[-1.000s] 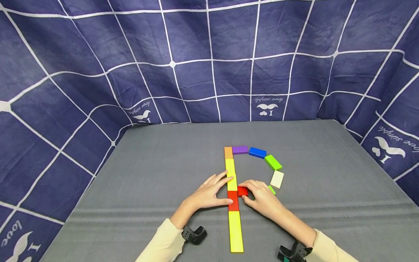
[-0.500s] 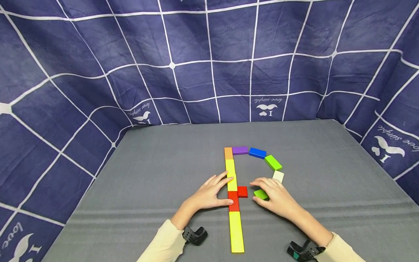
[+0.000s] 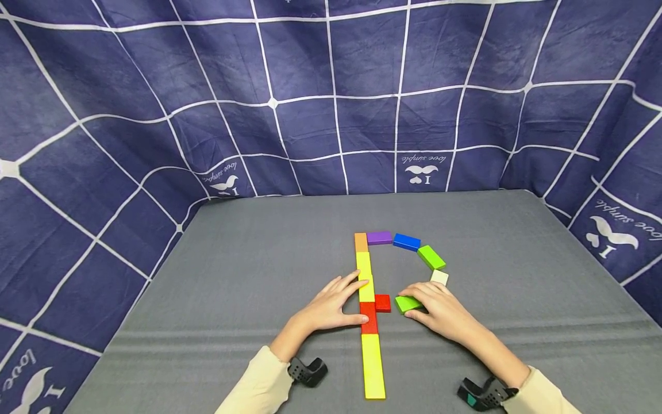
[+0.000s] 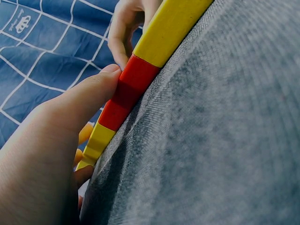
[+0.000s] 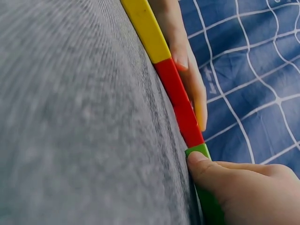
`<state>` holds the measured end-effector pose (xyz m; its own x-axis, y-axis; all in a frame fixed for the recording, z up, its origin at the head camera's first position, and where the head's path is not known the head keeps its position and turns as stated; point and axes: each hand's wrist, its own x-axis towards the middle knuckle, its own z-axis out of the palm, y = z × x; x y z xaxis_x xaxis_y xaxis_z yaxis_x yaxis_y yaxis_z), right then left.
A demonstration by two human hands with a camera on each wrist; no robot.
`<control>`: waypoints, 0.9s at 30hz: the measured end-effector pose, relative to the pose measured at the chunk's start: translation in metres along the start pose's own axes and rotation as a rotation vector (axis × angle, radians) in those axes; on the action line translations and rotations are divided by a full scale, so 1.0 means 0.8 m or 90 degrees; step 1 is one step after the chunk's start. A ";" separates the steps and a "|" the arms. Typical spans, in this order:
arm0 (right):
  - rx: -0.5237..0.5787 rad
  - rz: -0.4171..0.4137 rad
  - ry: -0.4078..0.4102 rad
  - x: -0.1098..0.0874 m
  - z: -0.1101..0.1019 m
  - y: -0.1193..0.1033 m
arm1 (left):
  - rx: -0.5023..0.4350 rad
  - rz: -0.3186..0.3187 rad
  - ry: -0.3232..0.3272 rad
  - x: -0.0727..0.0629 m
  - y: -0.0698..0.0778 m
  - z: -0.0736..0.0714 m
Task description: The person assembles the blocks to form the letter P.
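Note:
In the head view, my left hand [image 3: 328, 307] rests along a straight column of blocks, fingertips on the yellow block [image 3: 366, 294] and thumb on the red block [image 3: 369, 328]. My right hand [image 3: 439, 307] pinches a green block [image 3: 407, 303], thumb on the near side and fingers on the far side. Its far end is under the hand. A narrow gap separates it from a small red block [image 3: 383, 303], which touches the column's right side. The right wrist view shows the right thumb [image 5: 199, 161] pressed to the green block [image 5: 201, 151].
A long yellow piece [image 3: 373, 367] forms the column's near end, an orange block [image 3: 361, 241] its far end. A purple block [image 3: 380, 237], a blue block [image 3: 407, 242], another green block [image 3: 431, 257] and a partly covered cream block [image 3: 439, 277] curve rightward on the grey cloth [image 3: 258, 247].
My right hand left the small red block beside the column and moved right to the green block, which has since turned and slid slightly left. My left hand has stayed put.

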<state>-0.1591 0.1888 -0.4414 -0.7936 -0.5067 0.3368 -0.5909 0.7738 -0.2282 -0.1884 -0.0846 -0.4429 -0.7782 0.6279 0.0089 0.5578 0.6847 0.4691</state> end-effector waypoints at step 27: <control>0.103 0.162 0.086 -0.028 -0.014 0.052 | -0.005 0.007 0.004 0.000 -0.001 -0.001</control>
<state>-0.1643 0.2370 -0.4483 -0.8988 -0.2409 0.3662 -0.3998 0.7930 -0.4596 -0.1892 -0.0854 -0.4429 -0.7738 0.6331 0.0205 0.5645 0.6745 0.4758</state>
